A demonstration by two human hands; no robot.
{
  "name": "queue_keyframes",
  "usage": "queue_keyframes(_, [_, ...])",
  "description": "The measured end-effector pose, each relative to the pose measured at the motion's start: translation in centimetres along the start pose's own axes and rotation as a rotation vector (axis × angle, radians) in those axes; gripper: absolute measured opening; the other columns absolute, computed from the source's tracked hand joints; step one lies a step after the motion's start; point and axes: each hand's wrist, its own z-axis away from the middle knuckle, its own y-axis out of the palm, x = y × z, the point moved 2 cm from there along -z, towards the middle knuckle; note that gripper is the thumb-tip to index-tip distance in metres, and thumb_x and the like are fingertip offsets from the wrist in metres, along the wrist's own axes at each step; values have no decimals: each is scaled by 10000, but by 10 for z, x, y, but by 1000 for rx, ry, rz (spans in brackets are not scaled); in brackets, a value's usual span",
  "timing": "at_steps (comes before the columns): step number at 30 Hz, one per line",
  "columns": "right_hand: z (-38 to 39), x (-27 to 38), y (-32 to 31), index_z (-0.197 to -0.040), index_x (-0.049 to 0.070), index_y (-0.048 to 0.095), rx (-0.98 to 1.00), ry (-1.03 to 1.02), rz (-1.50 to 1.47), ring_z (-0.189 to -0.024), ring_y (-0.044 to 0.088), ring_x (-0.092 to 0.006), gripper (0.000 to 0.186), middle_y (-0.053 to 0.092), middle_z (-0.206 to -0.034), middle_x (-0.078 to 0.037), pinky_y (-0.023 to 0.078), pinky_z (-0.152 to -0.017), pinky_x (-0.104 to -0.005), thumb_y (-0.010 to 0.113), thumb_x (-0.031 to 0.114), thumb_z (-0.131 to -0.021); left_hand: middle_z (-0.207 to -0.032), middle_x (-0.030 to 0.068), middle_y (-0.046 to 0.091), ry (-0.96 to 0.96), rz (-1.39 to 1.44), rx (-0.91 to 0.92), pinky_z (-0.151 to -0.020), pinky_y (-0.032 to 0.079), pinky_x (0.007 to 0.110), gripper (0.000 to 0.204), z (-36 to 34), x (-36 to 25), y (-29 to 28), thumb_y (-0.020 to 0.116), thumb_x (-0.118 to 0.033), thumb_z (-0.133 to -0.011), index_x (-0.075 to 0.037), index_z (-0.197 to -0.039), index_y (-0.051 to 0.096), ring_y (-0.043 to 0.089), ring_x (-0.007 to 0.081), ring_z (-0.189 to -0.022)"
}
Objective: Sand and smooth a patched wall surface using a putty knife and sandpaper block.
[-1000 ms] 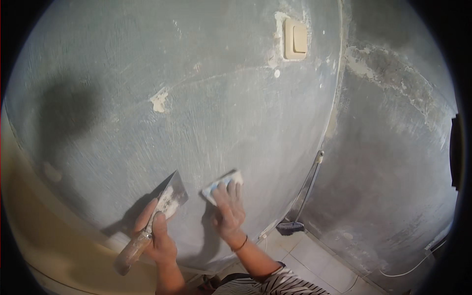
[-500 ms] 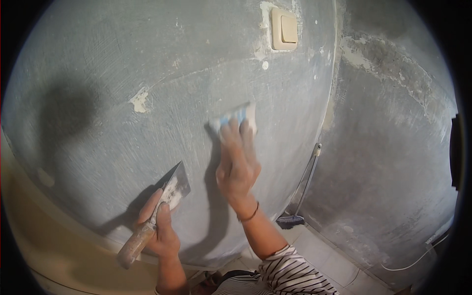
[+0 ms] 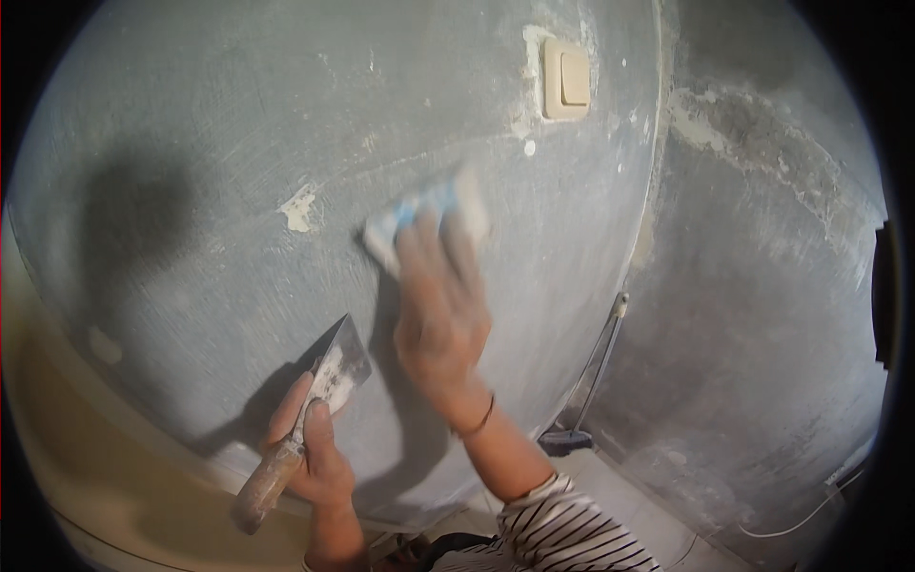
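My right hand (image 3: pixel 440 329), slightly blurred, presses a flat white pad with blue markings (image 3: pixel 467 195) against the grey plastered wall (image 3: pixel 534 248). Its fingers lie stretched over the pad; the exact kind of pad does not show. Lower and to the left, my left hand (image 3: pixel 324 462) is closed around a putty knife (image 3: pixel 335 377). The knife's metal blade points up and right, smeared with whitish filler, while its worn wooden handle slants down to the left. A pale patch (image 3: pixel 299 209) marks the wall left of the pad.
A cream light switch (image 3: pixel 567 78) sits in the wall at upper right. Beyond the corner stands a second grey wall (image 3: pixel 724 315). A broom (image 3: pixel 569 440) leans in that corner above pale floor tiles (image 3: pixel 629 496). A white cable (image 3: pixel 791 529) runs at lower right.
My right hand has slid the pad up and to the left along the wall, and the pad has tilted. My left hand and the putty knife stay nearly in place. The view has shifted slightly.
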Motion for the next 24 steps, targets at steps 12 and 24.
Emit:
queue_keyframes(12, [19, 30, -23, -1102, 26, 603, 62, 21, -48, -1099, 539, -378, 330, 599, -1126, -186, 432, -921, -423, 529, -30, -785, -979, 227, 612, -43, 0, -33, -749, 528, 317, 237, 10, -31, -21, 508, -8, -869, 131, -1058, 535, 632, 260, -856])
queue_keyframes(24, [-16, 1, -31, -1161, 21, 554, 29, -38, -21, -1154, 496, -378, 400, 555, -1210, -175, 387, -959, -474, 540, -40, -766, -972, 252, 606, -64, 79, 100, -686, 572, 306, 244, 3, -44, -8, 501, 4, -865, 141, -1066, 520, 635, 281, -869])
